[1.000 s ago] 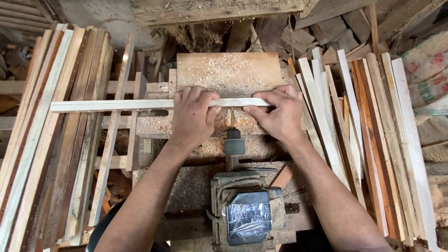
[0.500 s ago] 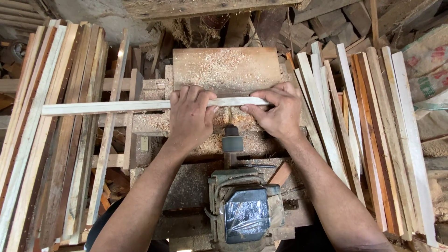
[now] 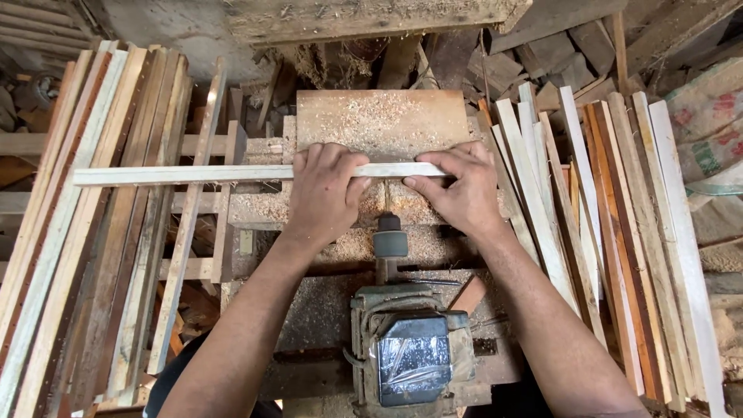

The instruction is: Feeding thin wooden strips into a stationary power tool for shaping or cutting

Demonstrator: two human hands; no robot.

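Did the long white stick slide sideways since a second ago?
Yes. The long white stick slid to the person's left: its right end, under the right hand, now stops short of the leaning slats.

The desk point(image 3: 371, 116) is a rough wooden top strewn with sawdust, thickest beyond the fingers of both hands. A long pale wooden strip point(image 3: 178, 175) lies across it, running under the left hand point(image 3: 323, 193) and the right hand point(image 3: 457, 190) and jutting far out past the left one. Nearer the body, between the two wrists, an electric motor point(image 3: 410, 348) sits on the desk.
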